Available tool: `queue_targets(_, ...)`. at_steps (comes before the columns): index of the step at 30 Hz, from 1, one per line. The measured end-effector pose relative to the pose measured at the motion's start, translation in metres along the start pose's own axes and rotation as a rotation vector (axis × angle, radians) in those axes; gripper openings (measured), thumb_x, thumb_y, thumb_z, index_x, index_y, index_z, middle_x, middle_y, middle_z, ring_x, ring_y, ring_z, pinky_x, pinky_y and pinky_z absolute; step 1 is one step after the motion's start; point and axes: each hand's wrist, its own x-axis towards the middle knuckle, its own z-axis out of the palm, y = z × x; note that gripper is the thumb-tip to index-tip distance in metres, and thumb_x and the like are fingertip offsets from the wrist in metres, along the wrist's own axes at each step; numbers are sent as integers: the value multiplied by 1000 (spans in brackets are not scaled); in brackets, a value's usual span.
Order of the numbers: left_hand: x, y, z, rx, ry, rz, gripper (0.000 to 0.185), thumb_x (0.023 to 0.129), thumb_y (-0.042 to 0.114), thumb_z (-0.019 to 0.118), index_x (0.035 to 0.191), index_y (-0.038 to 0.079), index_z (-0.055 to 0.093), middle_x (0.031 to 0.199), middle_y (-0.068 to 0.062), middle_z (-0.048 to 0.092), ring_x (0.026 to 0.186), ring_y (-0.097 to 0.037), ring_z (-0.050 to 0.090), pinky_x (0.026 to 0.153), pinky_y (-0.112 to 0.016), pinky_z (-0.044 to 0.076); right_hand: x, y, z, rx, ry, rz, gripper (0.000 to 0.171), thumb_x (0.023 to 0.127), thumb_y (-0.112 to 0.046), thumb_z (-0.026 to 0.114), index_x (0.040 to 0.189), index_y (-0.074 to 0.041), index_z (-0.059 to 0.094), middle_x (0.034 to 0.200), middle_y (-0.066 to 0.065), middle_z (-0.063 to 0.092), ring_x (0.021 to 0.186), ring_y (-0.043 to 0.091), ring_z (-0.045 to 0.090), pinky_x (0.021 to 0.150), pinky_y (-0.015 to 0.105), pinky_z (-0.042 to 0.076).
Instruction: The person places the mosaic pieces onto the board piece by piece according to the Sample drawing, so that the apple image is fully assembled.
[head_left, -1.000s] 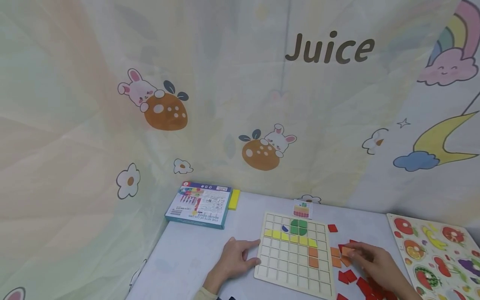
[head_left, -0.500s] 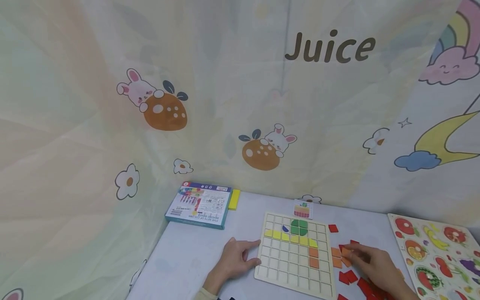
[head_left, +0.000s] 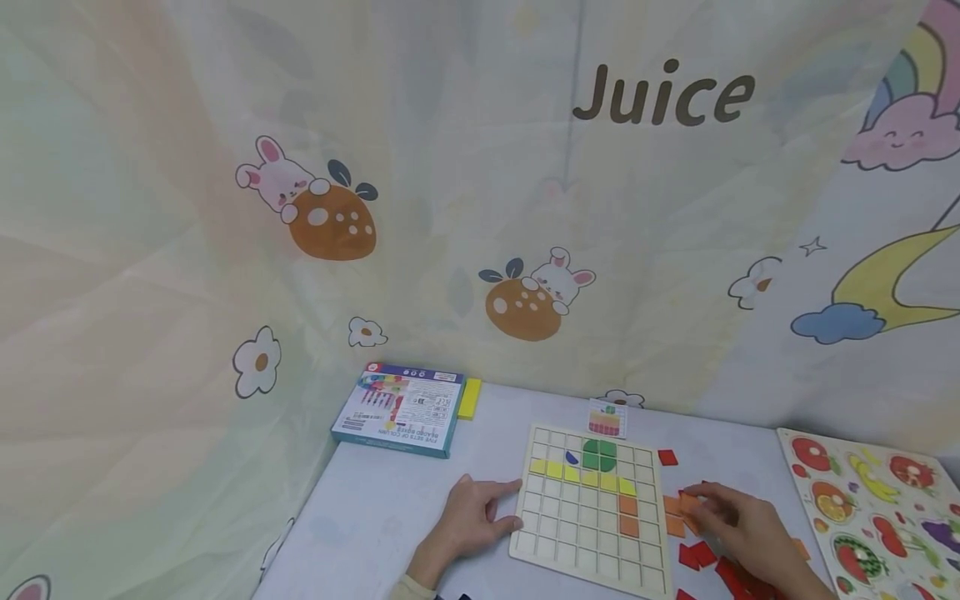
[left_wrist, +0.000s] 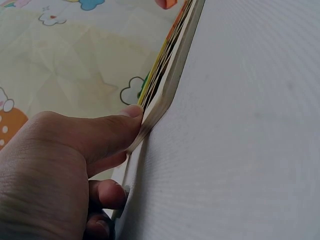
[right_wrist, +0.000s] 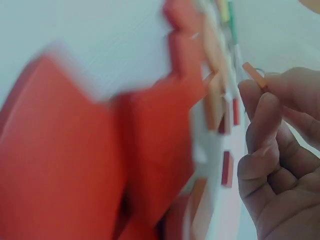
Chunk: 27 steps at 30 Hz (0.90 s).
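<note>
Your right hand (head_left: 738, 525) pinches a small orange tile (right_wrist: 254, 75) between fingertips, just right of the grid board (head_left: 592, 508) on the table (head_left: 375, 508); the tile shows edge-on and tilted. Your left hand (head_left: 468, 521) rests relaxed, fingers (left_wrist: 107, 130) touching the board's left edge, gripping nothing.

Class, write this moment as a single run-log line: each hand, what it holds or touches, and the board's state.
left hand: steadies grid board at its left edge | right hand: pinches orange tile beside board | board: partly filled
</note>
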Motion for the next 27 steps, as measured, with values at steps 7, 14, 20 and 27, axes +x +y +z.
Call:
queue_targets(7, 0, -1, 0, 4, 3, 2, 52, 88, 49, 82, 136, 31, 73, 54, 19, 45, 50, 0, 36, 65, -23, 25, 3, -16, 5, 132, -22, 52, 62, 98, -53, 72, 141, -7, 68, 112, 6, 77, 88, 14, 66, 70, 22, 56)
queue_targets(14, 1, -1, 0, 4, 3, 12, 52, 88, 50, 82, 135, 30, 74, 55, 19, 45, 50, 0, 36, 65, -23, 26, 5, -35, 20, 223, -38, 37, 51, 97, -36, 79, 137, -6, 70, 111, 7, 78, 82, 14, 67, 63, 29, 58)
queue_targets(20, 1, 0, 0, 6, 3, 7, 53, 88, 50, 83, 136, 29, 73, 55, 18, 46, 51, -1, 36, 66, -23, 26, 8, -49, 31, 209, -56, -8, 44, 93, -30, 83, 132, -10, 74, 114, 6, 77, 85, 13, 68, 69, 23, 57)
queue_targets(27, 0, 0, 1, 5, 13, 10, 52, 88, 48, 83, 135, 29, 74, 55, 19, 46, 50, 0, 36, 66, -23, 26, 13, -60, 44, 171, -98, -96, 35, 92, -28, 84, 124, -15, 77, 105, -2, 76, 80, 10, 65, 72, 21, 54)
